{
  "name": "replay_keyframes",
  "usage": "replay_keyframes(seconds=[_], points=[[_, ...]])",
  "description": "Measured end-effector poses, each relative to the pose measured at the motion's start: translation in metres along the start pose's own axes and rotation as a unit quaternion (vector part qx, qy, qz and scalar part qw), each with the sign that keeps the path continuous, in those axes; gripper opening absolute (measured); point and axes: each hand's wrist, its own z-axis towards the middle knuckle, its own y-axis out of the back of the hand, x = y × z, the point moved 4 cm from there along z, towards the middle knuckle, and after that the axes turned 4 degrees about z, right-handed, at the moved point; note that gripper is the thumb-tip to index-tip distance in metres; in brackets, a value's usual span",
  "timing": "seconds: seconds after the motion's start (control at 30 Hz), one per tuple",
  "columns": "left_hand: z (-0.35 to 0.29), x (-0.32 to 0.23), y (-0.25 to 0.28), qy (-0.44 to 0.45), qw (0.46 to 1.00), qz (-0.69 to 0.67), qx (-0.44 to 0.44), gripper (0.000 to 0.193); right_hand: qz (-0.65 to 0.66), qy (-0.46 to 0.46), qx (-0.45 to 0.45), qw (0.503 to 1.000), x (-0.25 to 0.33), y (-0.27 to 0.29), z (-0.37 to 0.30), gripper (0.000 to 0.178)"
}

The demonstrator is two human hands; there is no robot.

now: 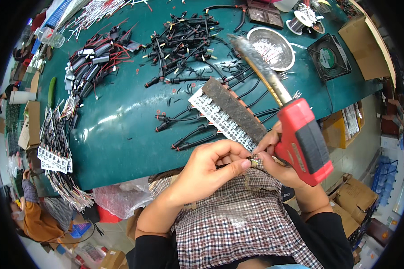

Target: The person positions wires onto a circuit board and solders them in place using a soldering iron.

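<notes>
My left hand (211,166) is closed, its thumb and fingers pinching the end of a dark thin wire (251,158) at the table's front edge. Opposite it, my right hand (278,168) is closed in a pinch at the same spot; the small part between the fingertips is too small to name. A tool with a red and black handle (307,143) and a long metal barrel (260,67) covers part of my right hand; what holds it up cannot be seen. Just beyond my fingers lies a fixture with a dark bar (235,110) and a row of white clips (220,119), with black cables around it.
Piles of black cables (184,45) and grey-sleeved wires (92,58) lie on the green table (116,143). A round metal bowl (285,51) of small wires, a wire spool (299,22) and a square fan (329,58) stand at the far right. Tagged wire bundles (56,148) hang at the left edge.
</notes>
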Motion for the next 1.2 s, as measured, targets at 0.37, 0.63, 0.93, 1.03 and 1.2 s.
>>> replay_keyframes(seconds=[0.37, 0.63, 0.93, 1.03, 1.2], points=[[-0.007, 0.0, 0.026, -0.128, 0.865, 0.427, -0.23, 0.015, 0.114, -0.086, -0.066, 0.988, -0.01, 0.02, -0.061, 0.047], [-0.002, 0.009, 0.022, -0.164, 0.831, 0.46, -0.267, 0.013, 0.022, -0.263, 0.023, 0.964, -0.017, 0.026, -0.113, 0.022], [0.0, 0.012, 0.022, -0.185, 0.82, 0.471, -0.268, 0.012, -0.052, -0.199, 0.047, 0.977, -0.039, 0.024, -0.133, 0.031], [0.0, 0.013, 0.022, -0.188, 0.816, 0.476, -0.269, 0.011, -0.035, -0.192, 0.058, 0.979, -0.046, 0.022, -0.134, 0.034], [0.0, 0.012, 0.022, -0.183, 0.815, 0.48, -0.267, 0.011, -0.009, -0.184, 0.05, 0.982, -0.054, 0.022, -0.14, 0.036]])
